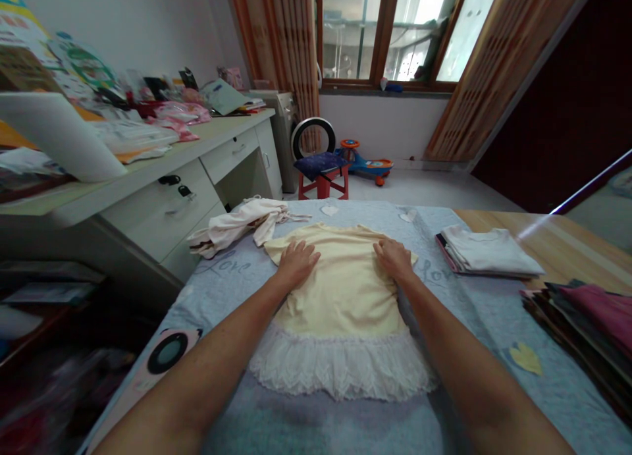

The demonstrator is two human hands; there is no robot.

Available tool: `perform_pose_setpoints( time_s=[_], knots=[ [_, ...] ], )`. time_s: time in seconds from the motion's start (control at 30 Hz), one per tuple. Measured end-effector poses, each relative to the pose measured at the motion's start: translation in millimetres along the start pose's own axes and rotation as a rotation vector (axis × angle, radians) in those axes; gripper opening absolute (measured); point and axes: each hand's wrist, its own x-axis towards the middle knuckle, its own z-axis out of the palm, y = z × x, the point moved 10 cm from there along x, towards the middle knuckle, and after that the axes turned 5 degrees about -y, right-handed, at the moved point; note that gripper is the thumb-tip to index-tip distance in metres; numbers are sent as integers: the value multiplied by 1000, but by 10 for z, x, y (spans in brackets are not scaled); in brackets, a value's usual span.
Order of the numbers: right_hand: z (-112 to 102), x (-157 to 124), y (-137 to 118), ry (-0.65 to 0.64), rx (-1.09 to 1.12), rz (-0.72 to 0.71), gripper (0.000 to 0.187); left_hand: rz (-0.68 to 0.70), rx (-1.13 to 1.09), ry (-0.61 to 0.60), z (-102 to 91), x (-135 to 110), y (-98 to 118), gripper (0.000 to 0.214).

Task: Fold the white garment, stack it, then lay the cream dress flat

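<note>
A pale yellow child's dress (345,297) with a white lace ruffle hem (340,369) lies spread out, its neckline pointing away from me. On the left side of its upper part rests my left hand (297,263), open, with fingers spread over the cloth. My right hand (394,257) is on the right side near the sleeve, palm down, fingers slightly bent against the fabric. Soft wrinkles run across the yellow bodice between both hands. Under the dress is a light blue sheet (232,330) printed with "Love" lettering and hearts.
A crumpled cream garment (241,224) lies at the far left of the sheet. Folded white clothes (488,251) and a dark and pink folded stack (587,317) are on the right. A pink item with a black circle (168,351) sits near my left forearm. A cluttered desk (212,145) stands left.
</note>
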Motion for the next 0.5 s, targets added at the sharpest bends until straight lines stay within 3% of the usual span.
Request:
perform_pose_setpoints(
  time_s=[0.13,0.23,0.3,0.5],
  knots=[
    [-157,235,-55,72,97,-23,36,-4,-68,104,-206,179,13,31],
    [-167,421,-82,47,268,-23,40,-95,-318,115,-299,421,-160,41],
    [-152,515,-80,39,319,3,42,-138,-371,121,-348,590,-260,48],
    [-10,681,-93,34,396,35,39,-269,-532,82,-251,929,-479,61]
  ],
)
